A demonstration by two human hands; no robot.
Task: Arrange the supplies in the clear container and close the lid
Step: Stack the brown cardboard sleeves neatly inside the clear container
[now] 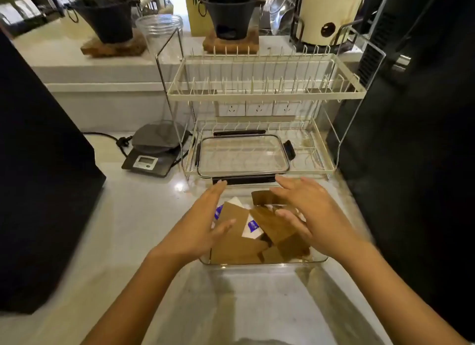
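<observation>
1. On the counter [133,216], head view: clear container [264,262] sits open right in front of the person, its supplies inside: brown paper sleeves [239,241] and white packets w/ blue print [253,229], jumbled and overlapping.
2. Lid [243,155] lies flat on the lower tier of the wire dish rack [267,90], straight beyond the container's far edge, long axis running left-right, same as the container.
3. Left hand [203,226] hovers over the container's left side, fingers straight and apart, holding nothing. Whether it touches the sleeves: can't tell.
4. Right hand [311,213] is over the right side, fingers spread and relaxed, nothing gripped; its fingertips reach closest to the lid's near black clasp.
5. Key relation: lid is ahead of both hands, just past the fingertips; right hand looks slightly nearer. Judgement: both hands probably go forward, one per short end.
6. Counts: 1 container, 1 lid, 2 hands. Packets: approx. 3 visible. Sleeves: at least 4, exact no. unclear since they overlap.
7. Also around: 1 digital scale [154,149] left of the rack.
</observation>
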